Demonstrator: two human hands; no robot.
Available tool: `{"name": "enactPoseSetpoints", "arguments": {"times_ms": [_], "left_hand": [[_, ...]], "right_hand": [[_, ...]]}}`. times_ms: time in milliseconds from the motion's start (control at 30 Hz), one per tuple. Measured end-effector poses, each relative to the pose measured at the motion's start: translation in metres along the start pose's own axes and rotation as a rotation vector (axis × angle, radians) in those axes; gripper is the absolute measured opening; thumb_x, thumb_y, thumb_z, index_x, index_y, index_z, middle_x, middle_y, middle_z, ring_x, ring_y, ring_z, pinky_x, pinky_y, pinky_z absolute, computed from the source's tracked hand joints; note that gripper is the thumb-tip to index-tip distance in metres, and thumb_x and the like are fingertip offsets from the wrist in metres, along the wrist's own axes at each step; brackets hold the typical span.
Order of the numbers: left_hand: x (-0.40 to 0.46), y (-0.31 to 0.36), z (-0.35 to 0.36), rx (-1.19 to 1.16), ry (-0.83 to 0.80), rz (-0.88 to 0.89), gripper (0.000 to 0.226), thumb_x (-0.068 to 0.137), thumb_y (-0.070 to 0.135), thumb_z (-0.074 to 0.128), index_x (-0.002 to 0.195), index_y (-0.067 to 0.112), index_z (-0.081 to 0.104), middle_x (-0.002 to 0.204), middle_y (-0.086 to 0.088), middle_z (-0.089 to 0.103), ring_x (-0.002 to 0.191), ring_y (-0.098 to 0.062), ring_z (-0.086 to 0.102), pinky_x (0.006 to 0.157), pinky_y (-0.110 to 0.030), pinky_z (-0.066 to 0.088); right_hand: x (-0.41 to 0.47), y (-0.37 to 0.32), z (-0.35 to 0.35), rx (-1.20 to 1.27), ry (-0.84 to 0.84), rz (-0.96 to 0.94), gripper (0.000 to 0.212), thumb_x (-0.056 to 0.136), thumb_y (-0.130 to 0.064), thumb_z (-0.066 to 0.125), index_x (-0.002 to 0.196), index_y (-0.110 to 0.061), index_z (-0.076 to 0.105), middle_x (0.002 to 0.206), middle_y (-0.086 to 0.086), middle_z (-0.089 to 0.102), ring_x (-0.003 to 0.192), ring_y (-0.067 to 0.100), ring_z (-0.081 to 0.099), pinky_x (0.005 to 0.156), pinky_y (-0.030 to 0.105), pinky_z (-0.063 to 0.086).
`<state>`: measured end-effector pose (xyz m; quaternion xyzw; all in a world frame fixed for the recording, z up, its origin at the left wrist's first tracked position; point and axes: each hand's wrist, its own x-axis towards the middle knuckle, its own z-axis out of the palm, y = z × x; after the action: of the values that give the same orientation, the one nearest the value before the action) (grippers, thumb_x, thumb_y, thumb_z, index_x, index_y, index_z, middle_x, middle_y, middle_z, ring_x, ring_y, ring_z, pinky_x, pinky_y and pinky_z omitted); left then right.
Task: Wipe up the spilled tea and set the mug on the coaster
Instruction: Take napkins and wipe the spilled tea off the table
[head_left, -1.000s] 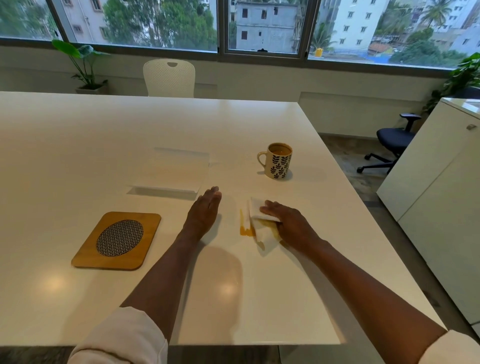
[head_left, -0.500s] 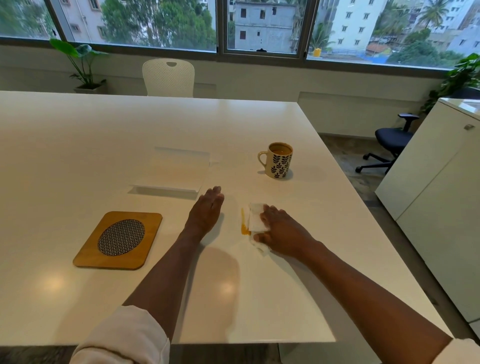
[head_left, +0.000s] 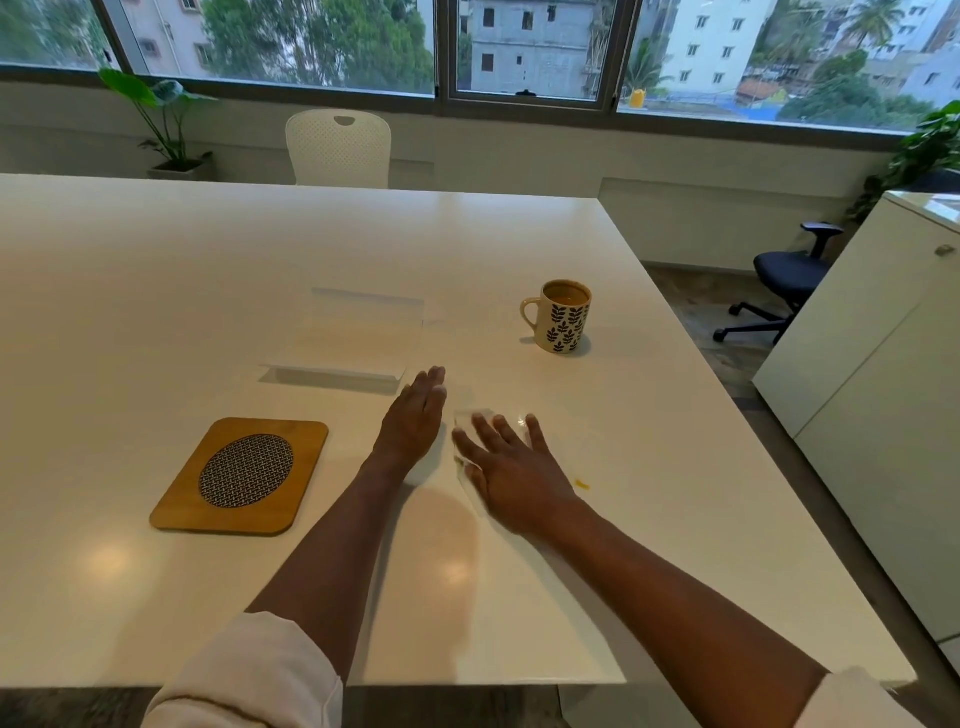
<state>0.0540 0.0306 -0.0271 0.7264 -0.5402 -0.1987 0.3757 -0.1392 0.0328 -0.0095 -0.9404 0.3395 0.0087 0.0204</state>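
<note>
The mug (head_left: 562, 317), cream with dark leaf prints and a handle turned left, stands upright and full of tea toward the tabletop's right edge, well apart from the coaster (head_left: 242, 476). That coaster, a rounded wooden square with a dark woven oval in its middle, lies flat nearer the front edge on the left. A white tissue (head_left: 470, 422) lies pressed flat between them, and a small orange tea spot (head_left: 582, 485) sits to its right.
</note>
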Motion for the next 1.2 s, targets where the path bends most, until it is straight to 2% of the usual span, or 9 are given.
{"name": "enactPoseSetpoints", "arguments": {"times_ms": [233, 367, 467, 700, 800, 900, 967, 1067, 1200], "left_hand": [[0.001, -0.003, 0.0, 0.189, -0.063, 0.046, 0.045, 0.108, 0.018, 0.026, 0.152, 0.008, 0.03, 0.16, -0.009, 0.027, 0.149, -0.025, 0.023, 0.118, -0.035, 0.021], [0.0, 0.002, -0.002, 0.149, -0.051, 0.004, 0.05, 0.106, 0.03, 0.023, 0.152, 0.011, 0.031, 0.16, -0.009, 0.029, 0.148, -0.025, 0.026, 0.118, -0.036, 0.023], [-0.001, 0.001, -0.001, 0.167, -0.057, 0.0, 0.047, 0.108, 0.02, 0.025, 0.153, 0.008, 0.027, 0.161, -0.01, 0.025, 0.148, -0.027, 0.024, 0.117, -0.035, 0.022], [0.002, 0.0, 0.002, 0.246, -0.072, 0.048, 0.046, 0.108, 0.021, 0.023, 0.152, 0.01, 0.03, 0.161, -0.006, 0.027, 0.148, -0.024, 0.023, 0.117, -0.035, 0.019], [0.002, -0.001, 0.002, 0.356, -0.131, 0.091, 0.054, 0.105, 0.027, 0.014, 0.153, 0.005, 0.023, 0.162, -0.01, 0.022, 0.15, -0.025, 0.018, 0.12, -0.036, 0.014], [0.0, 0.0, 0.001, 0.369, -0.127, 0.077, 0.074, 0.089, 0.037, 0.004, 0.153, 0.007, 0.025, 0.162, -0.009, 0.023, 0.151, -0.024, 0.017, 0.121, -0.036, 0.013], [0.001, 0.001, 0.002, 0.42, -0.146, 0.087, 0.066, 0.095, 0.033, 0.007, 0.153, 0.007, 0.025, 0.162, -0.01, 0.022, 0.15, -0.024, 0.017, 0.121, -0.035, 0.012], [0.005, 0.001, 0.001, 0.461, -0.159, 0.112, 0.052, 0.102, 0.017, 0.026, 0.154, 0.009, 0.025, 0.163, -0.009, 0.02, 0.151, -0.024, 0.016, 0.122, -0.036, 0.012], [0.001, -0.005, -0.005, 0.538, -0.171, 0.181, 0.052, 0.104, 0.022, 0.026, 0.155, 0.015, 0.022, 0.164, -0.004, 0.018, 0.151, -0.021, 0.015, 0.122, -0.037, 0.014]], "right_hand": [[0.019, 0.04, 0.001, 0.049, -0.023, 0.141, 0.054, 0.104, -0.039, 0.013, 0.156, -0.025, 0.008, 0.165, -0.001, 0.004, 0.152, 0.021, 0.004, 0.12, 0.054, -0.005], [0.008, 0.073, 0.003, 0.021, -0.006, 0.209, 0.054, 0.104, -0.032, 0.018, 0.156, -0.015, 0.013, 0.165, 0.005, 0.01, 0.152, 0.022, 0.011, 0.121, 0.048, 0.005], [-0.011, 0.091, 0.005, 0.012, 0.006, 0.249, 0.054, 0.104, -0.028, 0.022, 0.155, -0.011, 0.014, 0.164, 0.009, 0.012, 0.151, 0.022, 0.012, 0.121, 0.044, 0.009], [-0.06, 0.077, 0.012, 0.06, 0.022, 0.314, 0.056, 0.104, -0.026, 0.027, 0.156, -0.011, 0.013, 0.164, 0.009, 0.01, 0.152, 0.022, 0.008, 0.122, 0.038, 0.007], [-0.074, 0.058, 0.012, 0.037, 0.051, 0.291, 0.056, 0.103, -0.028, 0.026, 0.156, -0.012, 0.013, 0.165, 0.009, 0.01, 0.152, 0.024, 0.008, 0.121, 0.041, 0.006], [-0.08, 0.036, 0.009, 0.075, 0.047, 0.226, 0.056, 0.104, -0.033, 0.023, 0.157, -0.018, 0.011, 0.165, 0.01, 0.006, 0.152, 0.026, 0.005, 0.123, 0.044, 0.004], [-0.079, 0.021, 0.008, 0.089, 0.03, 0.168, 0.055, 0.105, -0.036, 0.022, 0.157, -0.025, 0.009, 0.164, 0.011, 0.003, 0.152, 0.028, 0.001, 0.123, 0.046, 0.002], [-0.07, -0.001, 0.007, 0.087, 0.007, 0.08, 0.055, 0.105, -0.038, 0.024, 0.157, -0.03, 0.008, 0.164, 0.011, 0.0, 0.152, 0.03, -0.002, 0.122, 0.049, -0.001], [-0.05, -0.023, 0.008, 0.069, 0.001, -0.001, 0.055, 0.105, -0.039, 0.025, 0.156, -0.03, 0.008, 0.164, 0.011, 0.001, 0.152, 0.03, -0.001, 0.122, 0.052, 0.0]]}}
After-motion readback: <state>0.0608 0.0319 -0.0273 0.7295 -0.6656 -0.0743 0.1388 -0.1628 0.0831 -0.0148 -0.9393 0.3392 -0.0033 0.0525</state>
